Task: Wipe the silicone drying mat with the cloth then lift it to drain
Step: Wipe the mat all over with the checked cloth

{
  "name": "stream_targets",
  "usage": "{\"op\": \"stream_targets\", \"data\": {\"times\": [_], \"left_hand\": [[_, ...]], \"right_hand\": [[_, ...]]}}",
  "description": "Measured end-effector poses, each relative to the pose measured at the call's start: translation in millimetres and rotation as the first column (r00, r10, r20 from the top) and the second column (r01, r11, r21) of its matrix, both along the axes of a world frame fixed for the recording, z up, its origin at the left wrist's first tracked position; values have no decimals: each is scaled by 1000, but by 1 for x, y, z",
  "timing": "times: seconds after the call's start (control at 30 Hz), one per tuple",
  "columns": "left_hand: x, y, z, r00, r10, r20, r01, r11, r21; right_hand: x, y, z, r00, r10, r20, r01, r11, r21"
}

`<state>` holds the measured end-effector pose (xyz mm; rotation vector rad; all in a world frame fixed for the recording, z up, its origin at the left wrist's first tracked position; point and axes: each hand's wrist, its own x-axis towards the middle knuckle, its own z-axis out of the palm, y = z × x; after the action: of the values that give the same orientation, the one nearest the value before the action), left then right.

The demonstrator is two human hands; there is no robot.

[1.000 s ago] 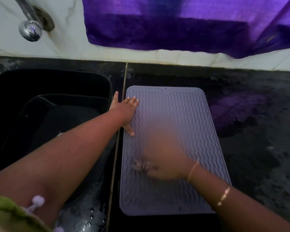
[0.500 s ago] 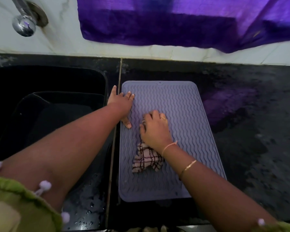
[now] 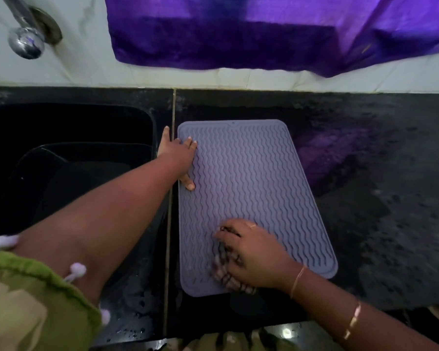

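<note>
A lavender silicone drying mat (image 3: 249, 178) with wavy ridges lies flat on the dark counter, just right of the sink. My left hand (image 3: 179, 155) rests flat on the mat's far left edge, fingers spread, holding nothing. My right hand (image 3: 251, 252) presses a checked red-and-white cloth (image 3: 222, 269) onto the mat's near part; the cloth is blurred and mostly hidden under the hand.
A black sink (image 3: 69, 127) with a dark tub in it lies to the left, a chrome tap (image 3: 26, 41) above it. A purple curtain (image 3: 276, 34) hangs over the white tiled wall. Dark counter (image 3: 378, 198) extends right of the mat, wet near the front edge.
My right hand has dragged the cloth from the middle of the mat back toward its near edge. My left hand has stayed on the far left edge.
</note>
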<state>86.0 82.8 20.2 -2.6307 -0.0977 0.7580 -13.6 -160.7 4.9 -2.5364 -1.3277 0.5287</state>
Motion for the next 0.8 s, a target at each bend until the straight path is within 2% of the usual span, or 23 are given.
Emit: {"op": "stream_targets", "data": {"times": [0.07,0.13,0.23,0.3,0.33,0.4,0.43,0.53,0.7,0.8], "left_hand": [[-5,-2,0,999,-31,31,30,1000,8],[-10,-6,0,996,-57,65,59,998,-28],[-15,-5,4,996,35,77,-14,964,-266],[-18,0,4,991,133,6,-117,894,-433],[-20,3,3,987,155,-47,-158,870,-467],[-25,4,0,976,168,-137,-213,856,-471],[-27,3,-2,975,165,-152,-217,859,-463],[-27,-1,-8,978,161,-129,-202,875,-441],[-26,-4,-7,982,147,-119,-184,896,-405],[-26,-5,-5,981,153,-120,-189,896,-401]], "right_hand": [[17,3,7,992,-99,-84,104,992,65],[42,10,15,978,-179,-104,191,974,122],[90,32,25,950,-263,-168,295,932,209],[117,50,22,899,-354,-258,397,907,140],[125,57,17,883,-403,-239,426,903,52],[123,69,3,902,-421,-96,409,905,-119],[114,73,-3,914,-406,-9,401,907,-131],[79,72,-9,930,-314,189,320,947,2],[26,39,-15,979,-19,203,11,999,44],[1,10,-12,952,268,149,-271,963,-3]]}}
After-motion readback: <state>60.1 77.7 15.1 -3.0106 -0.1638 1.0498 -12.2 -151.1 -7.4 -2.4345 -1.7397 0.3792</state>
